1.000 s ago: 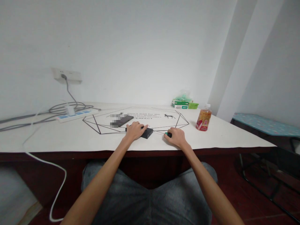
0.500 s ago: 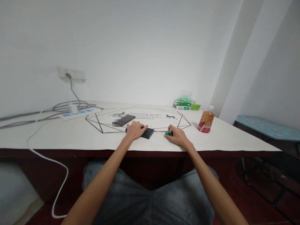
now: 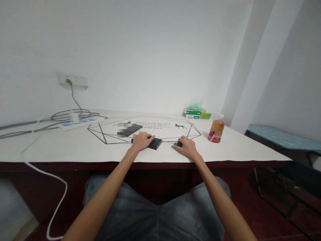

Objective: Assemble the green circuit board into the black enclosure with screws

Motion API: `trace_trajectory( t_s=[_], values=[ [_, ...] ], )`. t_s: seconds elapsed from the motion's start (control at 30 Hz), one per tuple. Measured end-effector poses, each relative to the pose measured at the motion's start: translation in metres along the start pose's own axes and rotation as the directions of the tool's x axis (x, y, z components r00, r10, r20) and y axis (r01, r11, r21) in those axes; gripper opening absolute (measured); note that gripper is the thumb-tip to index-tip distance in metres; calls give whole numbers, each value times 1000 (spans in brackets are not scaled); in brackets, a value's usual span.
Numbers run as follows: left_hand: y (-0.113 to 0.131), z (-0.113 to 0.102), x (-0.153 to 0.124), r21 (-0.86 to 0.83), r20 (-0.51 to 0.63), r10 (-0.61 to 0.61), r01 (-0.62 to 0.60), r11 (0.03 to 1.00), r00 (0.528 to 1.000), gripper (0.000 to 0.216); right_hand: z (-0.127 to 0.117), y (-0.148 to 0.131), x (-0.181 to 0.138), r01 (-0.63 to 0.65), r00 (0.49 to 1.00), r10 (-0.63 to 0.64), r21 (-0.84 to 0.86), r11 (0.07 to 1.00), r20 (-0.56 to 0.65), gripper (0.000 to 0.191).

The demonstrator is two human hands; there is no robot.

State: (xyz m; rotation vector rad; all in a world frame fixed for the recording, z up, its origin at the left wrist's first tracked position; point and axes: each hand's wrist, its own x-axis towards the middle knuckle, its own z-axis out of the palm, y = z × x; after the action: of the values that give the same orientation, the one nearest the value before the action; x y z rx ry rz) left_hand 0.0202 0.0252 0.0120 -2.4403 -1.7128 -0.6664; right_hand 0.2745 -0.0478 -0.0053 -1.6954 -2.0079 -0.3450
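My left hand [image 3: 141, 141] lies over a flat black box [image 3: 155, 143] on the table, its fingers wrapped across the left part. The box's right end sticks out beyond the thumb. To the right, my right hand [image 3: 187, 147] rests low on the tabletop, fingers closed round a small green-and-black piece [image 3: 176, 144]. Only its green end and a bit of dark body show; the rest is hidden in the fingers. A gap of bare table separates the two hands. Behind my left hand lies a dark, phone-like slab [image 3: 134, 129], partly pixelated at its left.
A bottle of reddish drink [image 3: 216, 130] stands to the right. Green-and-white boxes [image 3: 192, 113] sit by the wall, with a plastic bag on top. At left are a power strip [image 3: 80, 123], grey cables and a white cord [image 3: 47, 174] hanging over the table edge.
The whole view has shifted slightly left. My right hand's raised fingers have come down lower over the green-and-black piece. My left hand stays on the black box.
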Motion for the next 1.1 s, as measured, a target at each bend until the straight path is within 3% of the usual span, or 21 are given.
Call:
trace_trajectory(
  t_s=[0.3,0.83,1.1],
  values=[
    [-2,4,1,19,1,-3,3,1000,1000,49,1,-8,-2,-13,999,18,-128,992,41,37],
    [-5,8,2,23,-14,-2,2,1000,1000,49,-1,-3,-4,5,999,-7,-48,999,-35,34],
    [-6,9,3,24,-12,-10,10,1000,1000,48,2,-5,-4,14,1000,-14,-65,998,-10,37]
  ],
)
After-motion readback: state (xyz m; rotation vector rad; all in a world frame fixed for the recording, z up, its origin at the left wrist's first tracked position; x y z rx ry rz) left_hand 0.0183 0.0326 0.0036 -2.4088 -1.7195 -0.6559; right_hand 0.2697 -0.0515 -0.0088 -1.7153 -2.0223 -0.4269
